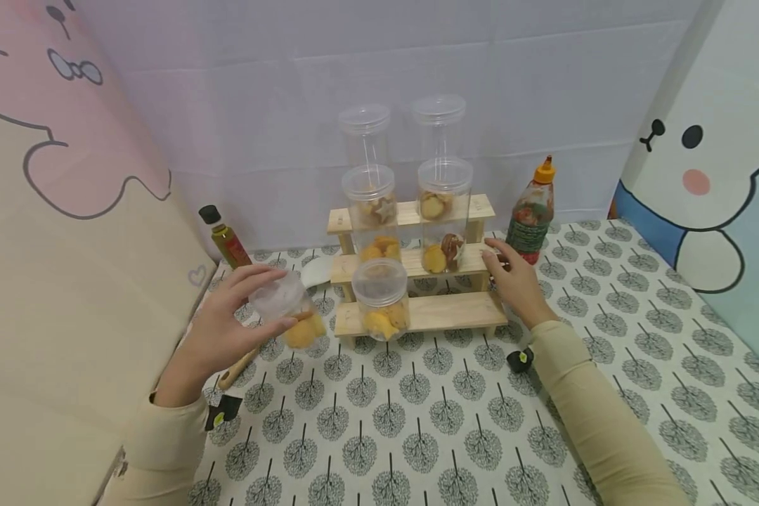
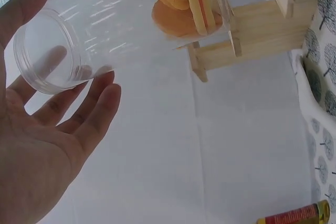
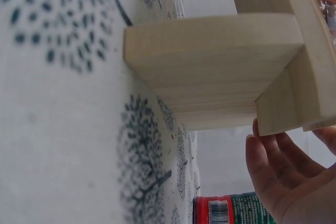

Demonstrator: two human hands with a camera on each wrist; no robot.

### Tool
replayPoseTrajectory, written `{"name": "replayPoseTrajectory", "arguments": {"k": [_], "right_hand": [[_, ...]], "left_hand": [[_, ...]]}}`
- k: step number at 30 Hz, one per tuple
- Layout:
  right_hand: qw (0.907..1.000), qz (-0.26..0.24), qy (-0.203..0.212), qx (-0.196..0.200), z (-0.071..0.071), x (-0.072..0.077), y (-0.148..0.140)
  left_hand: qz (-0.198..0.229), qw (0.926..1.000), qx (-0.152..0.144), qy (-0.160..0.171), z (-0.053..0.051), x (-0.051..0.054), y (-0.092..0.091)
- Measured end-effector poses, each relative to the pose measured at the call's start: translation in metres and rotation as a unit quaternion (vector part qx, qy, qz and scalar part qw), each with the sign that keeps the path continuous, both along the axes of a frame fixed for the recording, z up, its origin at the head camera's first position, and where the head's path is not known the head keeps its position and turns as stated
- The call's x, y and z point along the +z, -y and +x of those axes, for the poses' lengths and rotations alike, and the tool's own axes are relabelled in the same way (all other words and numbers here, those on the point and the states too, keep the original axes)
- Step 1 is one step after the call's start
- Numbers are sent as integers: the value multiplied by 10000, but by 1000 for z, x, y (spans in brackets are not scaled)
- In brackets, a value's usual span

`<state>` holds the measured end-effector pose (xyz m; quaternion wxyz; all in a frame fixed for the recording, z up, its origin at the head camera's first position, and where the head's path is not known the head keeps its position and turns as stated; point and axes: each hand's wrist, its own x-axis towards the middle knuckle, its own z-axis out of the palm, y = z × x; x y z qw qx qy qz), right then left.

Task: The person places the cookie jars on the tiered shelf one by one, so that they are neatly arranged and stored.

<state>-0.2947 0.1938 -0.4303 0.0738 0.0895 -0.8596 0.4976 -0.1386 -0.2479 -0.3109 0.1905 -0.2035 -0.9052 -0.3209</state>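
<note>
My left hand (image 1: 218, 327) grips a clear lidded jar (image 2: 110, 22) by its lid end, thumb on one side and fingers on the other. Orange and pale cookies (image 2: 178, 14) lie at the jar's bottom, and it is tilted, off the table, left of a three-step wooden rack (image 1: 445, 313). At the rack's right end my right hand (image 1: 519, 284) holds the middle step, its fingertips (image 3: 257, 142) against the wood from below. Another short jar (image 1: 382, 302) with yellow cookies stands on the lowest step, at its left.
Taller cookie jars (image 1: 445, 218) stand on the upper steps. A red sauce bottle (image 1: 531, 218) with an orange cap is right of the rack. Far left are an oil bottle (image 1: 228, 239), a white utensil head (image 1: 317, 271) and a wooden handle (image 1: 237, 369). A tree-print cloth (image 1: 411, 422) covers the table.
</note>
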Motion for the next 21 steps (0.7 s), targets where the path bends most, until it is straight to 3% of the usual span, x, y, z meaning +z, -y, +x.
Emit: {"name": "replayPoseTrajectory", "arguments": {"k": [9,16,21], "right_hand": [[10000,-42,-9,-38,0,0,0],[10000,-15,34,-68,-2,-1,0],[9999,17,62,-87,-1,-1,0]], "left_hand": [[138,9942,-1058,-144,-2,7,-47],[467,9798,-1932,-221,-10,12,-88],[618,9710,-2307,-72,-19,7,-117]]}}
